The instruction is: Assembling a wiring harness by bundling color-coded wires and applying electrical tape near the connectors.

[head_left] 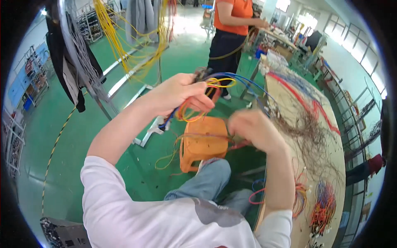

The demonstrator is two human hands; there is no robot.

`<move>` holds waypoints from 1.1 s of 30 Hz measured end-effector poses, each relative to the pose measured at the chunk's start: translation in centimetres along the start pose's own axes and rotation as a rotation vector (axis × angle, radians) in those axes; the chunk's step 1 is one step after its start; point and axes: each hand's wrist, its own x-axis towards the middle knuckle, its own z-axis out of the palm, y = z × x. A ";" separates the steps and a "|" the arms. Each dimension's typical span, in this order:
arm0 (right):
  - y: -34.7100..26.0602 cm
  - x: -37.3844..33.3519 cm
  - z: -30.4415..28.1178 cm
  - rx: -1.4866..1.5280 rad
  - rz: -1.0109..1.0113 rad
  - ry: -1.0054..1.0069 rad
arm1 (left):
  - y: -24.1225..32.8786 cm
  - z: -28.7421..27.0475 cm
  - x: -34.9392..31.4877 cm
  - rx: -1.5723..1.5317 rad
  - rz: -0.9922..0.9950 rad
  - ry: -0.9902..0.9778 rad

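— Looking at the hands first: how do they sit?

— Left hand (178, 93) is raised out in front, arm stretched away from the white sleeve, fingers clamped on a bundle of wires (206, 89). Blue, yellow, orange and red loops spill from the fist on both sides. Right hand (252, 128) is lower and nearer, to the right, wrist bent, and it is blurred; it seems curled on a thin strand, but I cannot tell whether it is really gripping.

— Where does the bundle run?

— From the left fist the blue strands arch to the far right, towards the wooden board (331, 165), where more wires lie spread: brown tangles in the middle, red lines along the far part, bunches of coloured ones at the near end.

— Any packages or signs?

— Blue panels on the far left wall, too small to make out. Under the hands stands an orange plastic stool (202, 144), with a knee in jeans just near it.

— Room to move?

— Green floor (62, 157) lies open on the left, with a yellow-black line across it. Far left, yellow cables (111, 37) hang from a rack. A person in an orange shirt (231, 16) stands far off beside the board's far edge. The board's curved edge is just right of the right forearm.
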 end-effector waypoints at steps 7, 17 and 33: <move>-1.9 3.0 1.3 0.141 0.048 0.238 | -1.0 2.3 0.3 -0.237 -0.094 -0.022; -2.2 -0.1 0.3 0.285 0.149 0.015 | -1.9 2.0 -3.4 -0.357 -0.192 -0.241; 11.3 -9.0 -3.8 0.068 0.699 0.283 | -5.0 -11.3 -7.9 -0.509 0.238 0.660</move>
